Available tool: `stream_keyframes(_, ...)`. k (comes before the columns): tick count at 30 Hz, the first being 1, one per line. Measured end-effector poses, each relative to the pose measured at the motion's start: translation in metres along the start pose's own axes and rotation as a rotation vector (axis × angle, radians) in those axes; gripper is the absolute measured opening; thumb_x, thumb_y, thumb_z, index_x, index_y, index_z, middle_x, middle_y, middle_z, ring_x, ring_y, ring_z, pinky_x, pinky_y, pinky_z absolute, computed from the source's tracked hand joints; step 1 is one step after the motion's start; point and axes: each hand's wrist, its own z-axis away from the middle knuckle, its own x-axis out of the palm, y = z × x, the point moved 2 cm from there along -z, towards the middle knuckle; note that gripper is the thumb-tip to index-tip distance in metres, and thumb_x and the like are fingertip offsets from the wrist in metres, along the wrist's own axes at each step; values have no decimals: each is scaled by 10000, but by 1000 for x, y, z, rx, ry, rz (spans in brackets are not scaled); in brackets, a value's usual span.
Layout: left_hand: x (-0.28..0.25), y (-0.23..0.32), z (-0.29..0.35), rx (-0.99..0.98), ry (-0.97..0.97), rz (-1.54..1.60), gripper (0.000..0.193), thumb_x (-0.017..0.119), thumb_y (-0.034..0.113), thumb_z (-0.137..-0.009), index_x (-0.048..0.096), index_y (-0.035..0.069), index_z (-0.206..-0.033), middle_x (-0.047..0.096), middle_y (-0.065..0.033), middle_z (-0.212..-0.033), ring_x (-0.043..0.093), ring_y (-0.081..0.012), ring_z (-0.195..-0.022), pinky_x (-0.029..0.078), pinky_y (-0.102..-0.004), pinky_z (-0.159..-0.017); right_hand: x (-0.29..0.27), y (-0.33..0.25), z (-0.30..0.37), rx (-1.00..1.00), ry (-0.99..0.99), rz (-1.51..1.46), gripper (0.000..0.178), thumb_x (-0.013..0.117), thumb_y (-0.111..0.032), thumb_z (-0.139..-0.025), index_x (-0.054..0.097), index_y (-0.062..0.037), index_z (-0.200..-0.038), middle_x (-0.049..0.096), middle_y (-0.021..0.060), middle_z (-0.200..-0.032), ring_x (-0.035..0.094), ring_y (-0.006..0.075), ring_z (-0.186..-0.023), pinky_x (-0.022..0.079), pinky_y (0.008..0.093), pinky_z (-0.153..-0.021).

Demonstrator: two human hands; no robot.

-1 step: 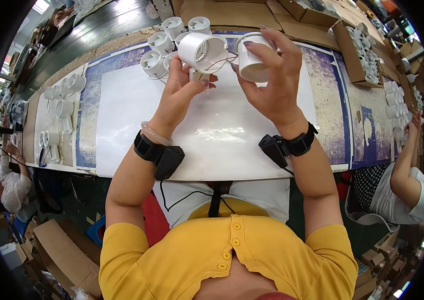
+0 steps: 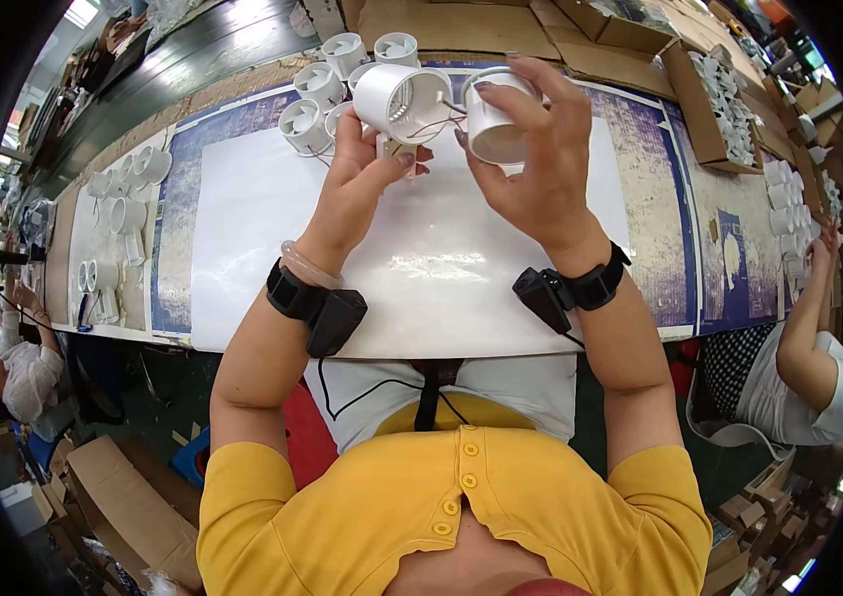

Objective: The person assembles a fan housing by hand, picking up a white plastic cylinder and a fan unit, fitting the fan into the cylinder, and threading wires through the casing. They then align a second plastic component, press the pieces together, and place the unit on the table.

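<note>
My left hand (image 2: 347,189) is closed around the lower part of a white cylindrical housing (image 2: 379,99). The housing lies tilted with its open end toward the right, showing a ribbed inner part. In my right hand (image 2: 553,184), a second white round cup-shaped part (image 2: 491,124) is gripped between thumb and fingers. Thin red and dark wires (image 2: 431,129) span the small gap between the two pieces. Both are held above the white sheet (image 2: 421,258) on the table. Behind my left hand stand several white cylinders with fan blades (image 2: 302,119).
More white cylinders (image 2: 129,214) stand at the left end of the table. At the back right is a cardboard box (image 2: 695,109) of white parts. White cups (image 2: 784,204) are stacked at the right, near a co-worker's arm (image 2: 807,298). Another person (image 2: 24,363) sits far left.
My right hand has shifted slightly left with the cup-shaped part, bringing it closer to the housing. My left hand has stayed in place.
</note>
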Motion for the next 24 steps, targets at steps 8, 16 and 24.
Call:
stream_keyframes(8,-2,-8,-4,-5,37,-48,432,458,104,-953,217,54,-1307,517,-128,-1175,579,-172,-985,499,-325,-828,5,-3,3,162,-216,-90,623,760,-61,-610,528,-122,-1185,484,125,-1189,487,303,-1069,437,384,-881)
stream_keyframes(16,-4,-21,-5,-96,93,-246,455,483,116,-947,219,-9,-1296,597,-109,-1036,603,-124,-797,532,-262,-713,-2,8,7,210,-431,-97,732,854,-183,-555,524,-149,-1208,488,95,-1156,500,284,-1040,451,371,-872)
stream_keyframes(24,-3,-23,-6,-189,151,-294,476,513,93,-909,254,-31,-1288,611,-105,-1008,605,-112,-739,548,-254,-669,-9,19,13,245,-644,-229,626,841,-222,-614,565,-123,-1167,534,86,-1135,539,253,-987,465,360,-839)
